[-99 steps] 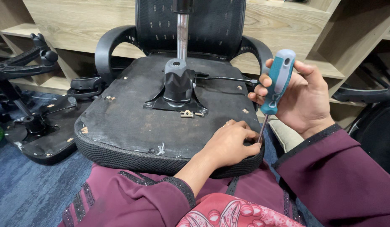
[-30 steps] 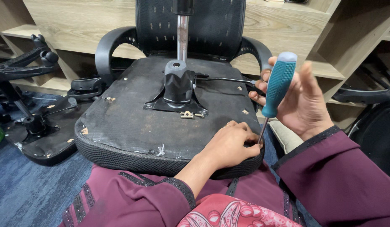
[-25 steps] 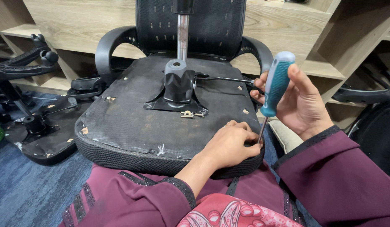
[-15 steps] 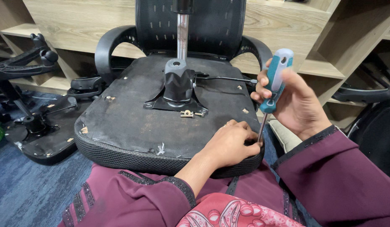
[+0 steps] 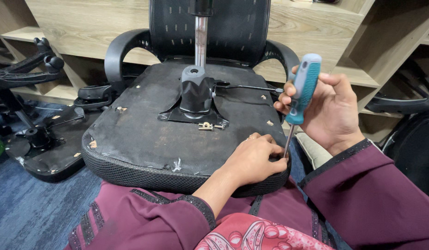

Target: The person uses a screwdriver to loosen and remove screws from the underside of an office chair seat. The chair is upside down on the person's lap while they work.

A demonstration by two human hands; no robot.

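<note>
Screwdriver (image 5: 301,92) stands nearly upright at the near right corner of the upturned chair seat (image 5: 149,139), teal and grey handle up, thin steel shaft running down to the seat edge. Your right hand (image 5: 332,111) is wrapped around the handle, grip closed on it, thumb and fingers on the ribbed part. Your left hand (image 5: 251,159) rests on the seat edge, fingers pinched round the shaft tip; whatever it pinches besides is hidden, so I can't tell if a screw sits there.

Handling, as a judgement: screwdriver is light and stiff, the rubbery handle shouldn't slip, so hold it at the fat middle of the handle. The tip is narrow and could skate off a screw head, so keep the shaft steadied low.

Seat looks heavy and awkward, hard board underside with soft mesh padding at the rim, lying across your lap. Black mechanism (image 5: 195,95) with metal post (image 5: 200,39) is bolted at the centre. Loose small bracket (image 5: 205,125) lies just near of the mechanism plate. Another chair base (image 5: 43,148) sits on the floor, far left.
</note>
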